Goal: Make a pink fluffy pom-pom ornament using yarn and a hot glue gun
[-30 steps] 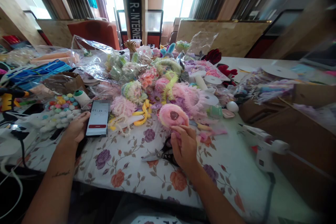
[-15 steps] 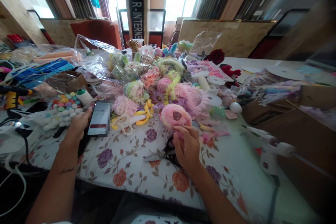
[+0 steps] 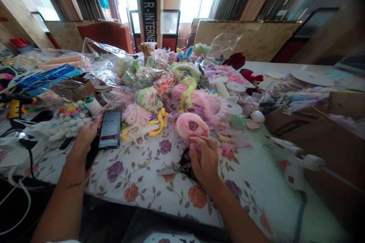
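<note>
In my left hand (image 3: 88, 134), I hold a black smartphone (image 3: 109, 131) upright by its left edge. Its screen shows a timer, and part of it is blurred out. My right hand (image 3: 204, 155) has its bent fingers on the lower edge of a round, fluffy pink plush piece (image 3: 189, 124) with a brown spot in its middle. Some pink shows between the thumb and fingers. Black-handled scissors (image 3: 182, 168) lie on the floral cloth (image 3: 148, 182) just left of that hand, their handles partly covered by it.
A heap of fluffy yarn and wrapped craft pieces (image 3: 171, 76) fills the table's middle. Left of the phone lie pompoms (image 3: 68, 121) and a thread spool (image 3: 92, 105). At right are a white glue gun (image 3: 293, 159), a cardboard box (image 3: 322, 133) and a white ball (image 3: 257, 116).
The whole view has shifted very slightly. Both hands keep the same hold, and nothing else has visibly moved.
</note>
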`<state>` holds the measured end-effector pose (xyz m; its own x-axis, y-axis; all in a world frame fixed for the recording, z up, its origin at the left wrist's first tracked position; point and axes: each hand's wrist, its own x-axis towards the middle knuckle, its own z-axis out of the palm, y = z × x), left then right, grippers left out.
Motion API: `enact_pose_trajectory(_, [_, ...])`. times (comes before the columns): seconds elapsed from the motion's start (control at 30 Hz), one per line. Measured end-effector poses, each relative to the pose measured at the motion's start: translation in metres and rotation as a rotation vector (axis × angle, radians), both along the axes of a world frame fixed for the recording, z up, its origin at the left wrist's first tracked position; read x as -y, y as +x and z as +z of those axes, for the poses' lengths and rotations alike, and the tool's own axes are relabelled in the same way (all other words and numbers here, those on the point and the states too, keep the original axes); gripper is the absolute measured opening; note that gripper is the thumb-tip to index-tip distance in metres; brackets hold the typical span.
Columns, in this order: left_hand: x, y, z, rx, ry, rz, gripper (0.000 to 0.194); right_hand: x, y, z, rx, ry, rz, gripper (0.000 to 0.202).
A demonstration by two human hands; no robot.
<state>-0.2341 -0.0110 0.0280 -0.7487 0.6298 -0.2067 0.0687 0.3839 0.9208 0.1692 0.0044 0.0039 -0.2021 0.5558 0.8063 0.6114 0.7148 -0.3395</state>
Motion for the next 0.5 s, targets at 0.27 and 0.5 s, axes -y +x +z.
enact_pose_trajectory(0.27, [0.001, -0.002, -0.003, -0.045, 0.003, -0.023, 0.033, -0.001, -0.001, -0.001, 0.000, 0.010, -0.004, 0.019])
enact_pose_trajectory(0.5, [0.005, -0.015, 0.000, -0.269, -0.035, -0.041, 0.032, 0.000, -0.001, 0.000, 0.000, 0.009, -0.005, 0.018])
